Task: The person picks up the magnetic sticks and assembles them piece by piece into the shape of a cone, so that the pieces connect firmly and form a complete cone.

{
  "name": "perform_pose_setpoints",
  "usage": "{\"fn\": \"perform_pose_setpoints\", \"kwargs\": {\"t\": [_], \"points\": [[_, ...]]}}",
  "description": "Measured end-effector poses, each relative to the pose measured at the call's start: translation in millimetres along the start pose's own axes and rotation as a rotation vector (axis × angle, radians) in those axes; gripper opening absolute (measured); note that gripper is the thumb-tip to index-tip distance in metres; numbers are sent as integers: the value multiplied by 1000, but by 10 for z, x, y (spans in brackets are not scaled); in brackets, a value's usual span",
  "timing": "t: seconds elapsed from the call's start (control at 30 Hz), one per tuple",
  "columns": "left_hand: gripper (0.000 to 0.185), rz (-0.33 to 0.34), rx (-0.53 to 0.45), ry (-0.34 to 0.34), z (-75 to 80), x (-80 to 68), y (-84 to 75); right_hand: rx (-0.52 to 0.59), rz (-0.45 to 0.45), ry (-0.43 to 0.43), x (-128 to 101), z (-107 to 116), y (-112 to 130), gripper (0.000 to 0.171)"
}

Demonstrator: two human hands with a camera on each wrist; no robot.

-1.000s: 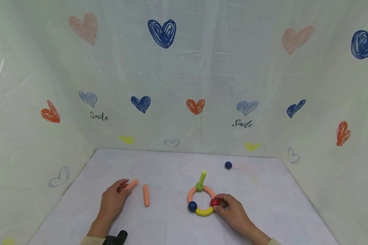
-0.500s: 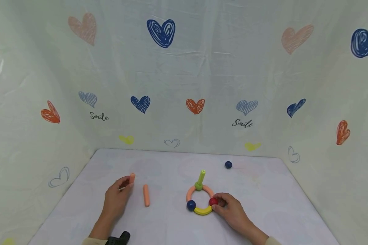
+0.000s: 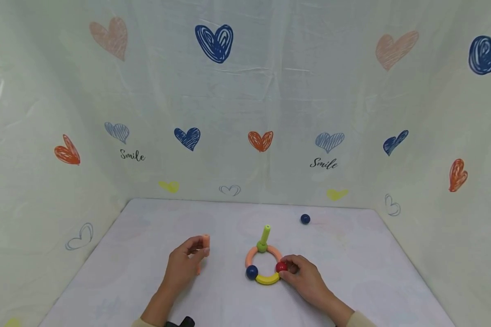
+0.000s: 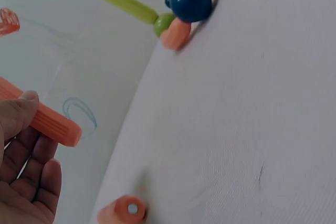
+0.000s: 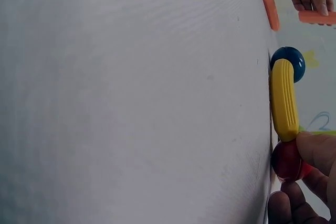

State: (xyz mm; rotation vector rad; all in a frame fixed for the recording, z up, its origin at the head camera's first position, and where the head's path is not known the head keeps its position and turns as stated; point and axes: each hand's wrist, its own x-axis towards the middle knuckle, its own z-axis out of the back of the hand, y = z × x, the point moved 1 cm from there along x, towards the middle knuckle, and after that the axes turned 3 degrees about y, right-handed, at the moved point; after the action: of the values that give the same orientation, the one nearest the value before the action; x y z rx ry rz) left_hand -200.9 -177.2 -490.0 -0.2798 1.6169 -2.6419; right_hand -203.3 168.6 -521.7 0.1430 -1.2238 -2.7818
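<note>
My left hand (image 3: 197,249) pinches a short orange stick (image 3: 206,239) between thumb and fingers and holds it off the white table (image 3: 155,227); the left wrist view shows that orange stick (image 4: 51,122) under my thumb. A second orange stick (image 4: 125,211) lies on the table just below that hand. To the right lies a ring of orange arcs, a yellow arc (image 3: 267,279), a blue ball (image 3: 251,272), a red ball (image 3: 281,266) and a green ball with an upright green stick (image 3: 265,233). My right hand (image 3: 289,269) pinches the red ball (image 5: 286,161).
A loose dark blue ball (image 3: 305,219) sits near the back right of the table. Cloth walls printed with hearts (image 3: 260,141) close in the table at the back and on both sides.
My left hand has lifted the orange stick and carried it rightwards towards the ring, so it now hangs over the second stick. My right hand has stayed on the red ball.
</note>
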Motion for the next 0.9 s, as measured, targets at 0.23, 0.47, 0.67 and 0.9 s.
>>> {"fn": "perform_pose_setpoints", "kwargs": {"t": [0.23,0.47,0.67,0.9], "points": [[27,-81,-74,47,-254,-49,-124,4,-1,-9,-7,1,12,35],[25,-68,-87,102,-500,-105,-224,-1,-4,-11,-7,6,21,34],[28,-73,-126,194,-695,-168,-309,-3,4,-9,-6,8,34,33],[29,-65,-93,239,-858,-188,-377,1,16,-13,0,-12,17,32]]}}
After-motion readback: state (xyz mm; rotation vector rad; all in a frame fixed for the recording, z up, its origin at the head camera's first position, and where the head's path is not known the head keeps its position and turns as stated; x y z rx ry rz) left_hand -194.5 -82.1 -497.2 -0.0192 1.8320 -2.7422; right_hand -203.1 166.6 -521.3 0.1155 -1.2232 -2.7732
